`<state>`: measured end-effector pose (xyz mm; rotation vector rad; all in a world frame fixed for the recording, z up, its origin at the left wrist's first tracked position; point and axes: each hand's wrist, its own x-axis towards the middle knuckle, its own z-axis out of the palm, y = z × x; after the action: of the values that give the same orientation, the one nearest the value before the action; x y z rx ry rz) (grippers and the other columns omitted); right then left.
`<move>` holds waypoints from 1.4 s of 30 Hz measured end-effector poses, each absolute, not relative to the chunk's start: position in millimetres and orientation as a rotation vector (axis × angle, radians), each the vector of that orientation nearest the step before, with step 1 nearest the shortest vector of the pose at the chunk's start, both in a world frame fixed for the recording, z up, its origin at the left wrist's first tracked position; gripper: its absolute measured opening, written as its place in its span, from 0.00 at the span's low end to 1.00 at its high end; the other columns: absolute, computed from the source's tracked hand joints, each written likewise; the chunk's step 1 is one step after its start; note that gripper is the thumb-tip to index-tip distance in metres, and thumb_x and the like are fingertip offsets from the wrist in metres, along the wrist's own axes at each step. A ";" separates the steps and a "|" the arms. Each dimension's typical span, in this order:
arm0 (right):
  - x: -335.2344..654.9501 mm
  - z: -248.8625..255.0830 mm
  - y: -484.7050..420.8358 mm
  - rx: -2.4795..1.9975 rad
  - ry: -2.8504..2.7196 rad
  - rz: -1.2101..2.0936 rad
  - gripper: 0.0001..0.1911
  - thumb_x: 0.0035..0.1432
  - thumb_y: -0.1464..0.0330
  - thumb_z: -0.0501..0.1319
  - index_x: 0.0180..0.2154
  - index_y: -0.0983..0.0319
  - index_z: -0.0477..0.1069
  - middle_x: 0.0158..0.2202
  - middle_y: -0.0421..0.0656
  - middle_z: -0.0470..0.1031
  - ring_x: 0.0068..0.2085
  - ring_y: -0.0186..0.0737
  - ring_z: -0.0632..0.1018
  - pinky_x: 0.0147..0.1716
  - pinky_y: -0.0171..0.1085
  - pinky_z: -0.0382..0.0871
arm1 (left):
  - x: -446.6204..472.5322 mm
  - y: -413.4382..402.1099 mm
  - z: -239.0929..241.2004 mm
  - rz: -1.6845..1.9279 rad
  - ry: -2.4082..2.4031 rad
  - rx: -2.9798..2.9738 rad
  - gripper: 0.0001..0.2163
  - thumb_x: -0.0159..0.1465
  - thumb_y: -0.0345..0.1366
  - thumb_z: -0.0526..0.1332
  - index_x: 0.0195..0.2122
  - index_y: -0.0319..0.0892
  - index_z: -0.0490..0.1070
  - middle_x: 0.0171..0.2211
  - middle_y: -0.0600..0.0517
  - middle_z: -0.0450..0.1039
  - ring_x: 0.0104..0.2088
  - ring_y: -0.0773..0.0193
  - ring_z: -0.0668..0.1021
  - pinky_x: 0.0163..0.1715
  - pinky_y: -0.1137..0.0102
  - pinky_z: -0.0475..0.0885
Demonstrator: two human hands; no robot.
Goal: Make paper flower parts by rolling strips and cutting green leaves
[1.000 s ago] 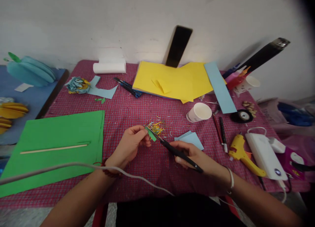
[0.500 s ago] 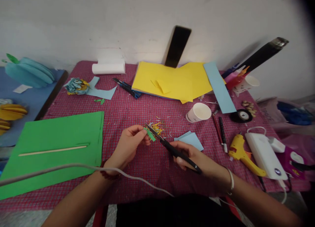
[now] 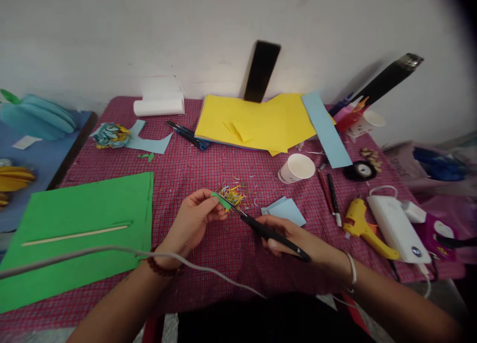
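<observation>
Between the thumb and fingers of my left hand (image 3: 196,216) is pinched a small strip of green paper (image 3: 222,201). My right hand (image 3: 285,234) grips black-handled scissors (image 3: 266,229), their blades pointing up-left and lying against the green strip. Below the blades, a pile of thin yellow, blue and green paper snippets (image 3: 236,193) lies on the checked tablecloth (image 3: 208,169). Light blue paper pieces (image 3: 286,211) rest just beyond my right hand. Part of the green strip is hidden by my left fingertips.
Green sheets (image 3: 93,199) with a wooden stick (image 3: 74,235) lie left. A paper cup (image 3: 298,169) stands right of the snippets. Farther right are a yellow glue gun (image 3: 359,224) and a white power bank (image 3: 395,229). A cable (image 3: 208,270) crosses in front of my left wrist.
The scissor blades have closed in on the green strip, which now lies along them at a flatter angle. The whole view has shifted slightly.
</observation>
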<state>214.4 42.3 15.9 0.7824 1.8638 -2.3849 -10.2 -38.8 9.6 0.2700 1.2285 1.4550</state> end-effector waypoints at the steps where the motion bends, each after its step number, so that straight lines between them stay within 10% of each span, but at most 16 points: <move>1: 214.3 15.2 42.5 0.777 1.859 -2.389 0.30 0.53 0.50 0.64 0.48 0.65 0.66 0.31 0.38 0.61 0.27 0.29 0.62 0.24 0.31 0.56 | -10.1 -38.7 9.2 1.453 1.230 0.258 0.09 0.49 0.34 0.68 0.25 0.39 0.68 0.19 0.55 0.73 0.20 0.69 0.76 0.25 0.72 0.74; 42: 216.0 8.3 40.4 0.923 1.794 -2.329 0.26 0.54 0.53 0.64 0.47 0.64 0.64 0.25 0.33 0.61 0.19 0.24 0.59 0.17 0.29 0.51 | -11.0 -36.0 5.8 1.488 1.276 0.212 0.07 0.49 0.32 0.66 0.23 0.39 0.68 0.19 0.54 0.72 0.21 0.68 0.76 0.24 0.72 0.75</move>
<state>216.0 40.4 8.3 0.9234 1.7941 -2.3289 -11.0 -36.0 5.8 0.2120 1.2762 1.4875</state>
